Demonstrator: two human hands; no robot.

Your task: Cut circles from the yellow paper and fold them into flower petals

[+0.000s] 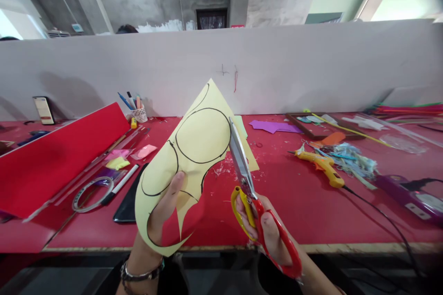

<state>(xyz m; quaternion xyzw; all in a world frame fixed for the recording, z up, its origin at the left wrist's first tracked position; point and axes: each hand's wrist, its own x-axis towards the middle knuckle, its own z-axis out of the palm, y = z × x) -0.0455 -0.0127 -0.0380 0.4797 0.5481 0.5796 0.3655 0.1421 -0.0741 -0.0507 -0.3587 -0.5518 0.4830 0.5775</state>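
Note:
A pale yellow sheet of paper (204, 136) with black curved outlines is raised over the table. My left hand (165, 205) grips it low, the thumb on its face and the other fingers behind. Rounded pieces are cut out of its lower edge. In my right hand (268, 223) is a pair of scissors (240, 159) with one red and one yellow handle. Their blades point up and lie at the right side of the large drawn circle, along the paper's cut. The blades look nearly together.
On the red table (221, 216), a yellow glue gun (321, 166), blue yarn scraps (349, 159) and a purple device (411, 198) lie right. Left are a red board (69, 156), a tape roll (92, 195), a marker (121, 184) and a pen cup (140, 114). A white partition (294, 69) stands behind.

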